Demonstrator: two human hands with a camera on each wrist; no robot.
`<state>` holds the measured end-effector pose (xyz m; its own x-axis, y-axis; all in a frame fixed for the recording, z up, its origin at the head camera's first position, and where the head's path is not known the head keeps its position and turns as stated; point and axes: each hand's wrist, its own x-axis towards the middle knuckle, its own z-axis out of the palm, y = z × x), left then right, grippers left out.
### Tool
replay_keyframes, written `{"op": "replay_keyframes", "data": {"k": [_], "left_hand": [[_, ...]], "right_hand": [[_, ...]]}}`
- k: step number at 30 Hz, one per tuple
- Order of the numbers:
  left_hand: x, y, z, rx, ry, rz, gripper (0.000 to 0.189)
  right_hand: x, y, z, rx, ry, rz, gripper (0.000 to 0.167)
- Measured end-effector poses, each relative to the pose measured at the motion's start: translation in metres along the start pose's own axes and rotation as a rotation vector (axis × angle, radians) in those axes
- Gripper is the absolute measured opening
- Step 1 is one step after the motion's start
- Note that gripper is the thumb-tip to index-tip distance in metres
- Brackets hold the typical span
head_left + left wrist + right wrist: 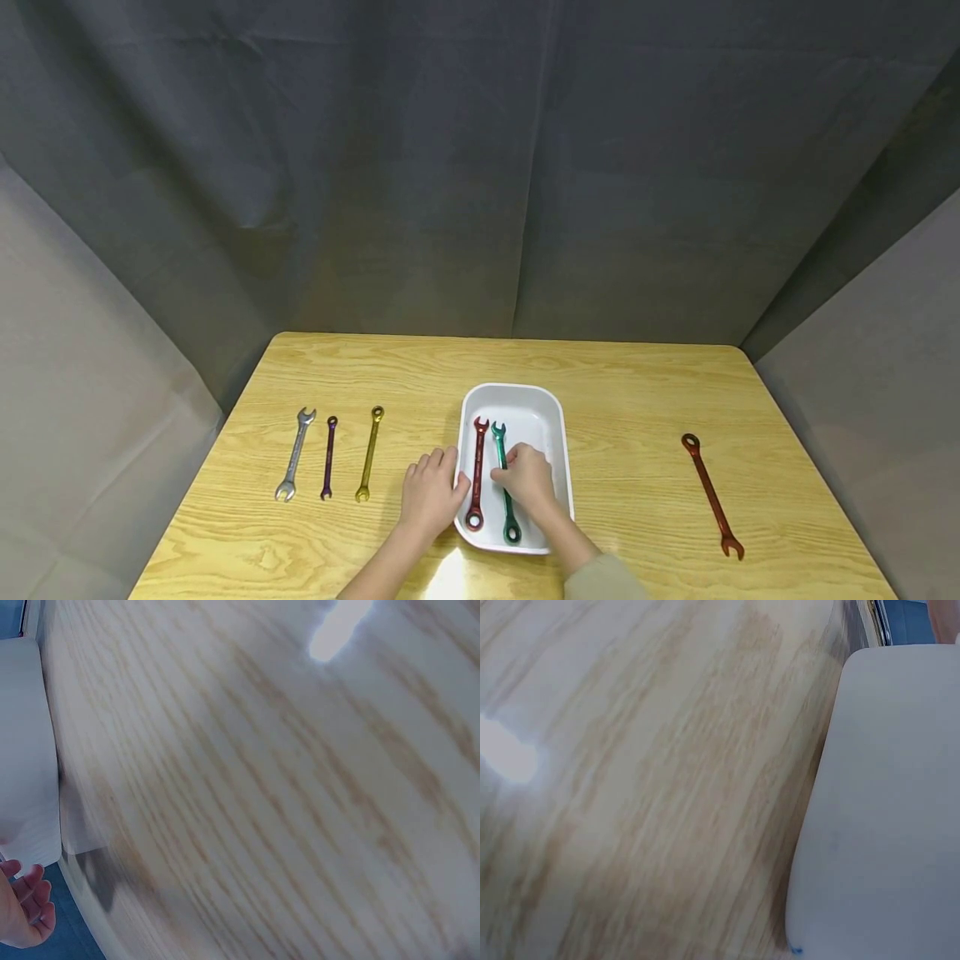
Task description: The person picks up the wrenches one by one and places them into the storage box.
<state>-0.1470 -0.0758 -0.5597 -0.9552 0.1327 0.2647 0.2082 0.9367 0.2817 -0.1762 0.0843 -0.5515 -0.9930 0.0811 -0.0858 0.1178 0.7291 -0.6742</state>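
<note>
A white tray (551, 408) stands on the table in the head view, with a red wrench (478, 471) and a green wrench (500, 442) lying lengthwise in it. My right hand (531, 479) reaches over the tray's right side and pinches the green wrench near its middle, covering part of the shaft. At the left rim, my left hand (432, 493) holds the tray, its thumb over the edge and its fingers outside. In the left wrist view, a hand (26, 907) shows beside the white wall. The right wrist view shows mostly the tray's outer wall (885, 802).
Left of the tray lie a silver wrench (296, 454), a purple wrench (329, 458) and a yellow wrench (370, 454). An orange-red wrench (711, 496) lies slanted at the right of the wooden table (622, 383). Grey curtains (420, 167) hang behind and at both sides.
</note>
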Motion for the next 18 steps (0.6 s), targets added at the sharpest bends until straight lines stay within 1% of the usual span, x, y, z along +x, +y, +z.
{"op": "replay_keyframes", "data": {"k": [9,15,18], "left_hand": [[-0.0003,0.0001,-0.0006,-0.003,-0.007,-0.001,0.034],[-0.0003,-0.0002,-0.0001,-0.001,0.011,0.009,0.033],[-0.0003,-0.0003,0.0002,0.002,0.017,0.012,0.033]], "right_hand": [[0.0000,-0.0031,0.0044,0.006,-0.009,0.016,0.023],[-0.0009,-0.0066,0.0056,0.011,-0.016,0.036,0.023],[-0.0015,-0.0066,0.0077,0.005,-0.018,0.026,0.023]]}}
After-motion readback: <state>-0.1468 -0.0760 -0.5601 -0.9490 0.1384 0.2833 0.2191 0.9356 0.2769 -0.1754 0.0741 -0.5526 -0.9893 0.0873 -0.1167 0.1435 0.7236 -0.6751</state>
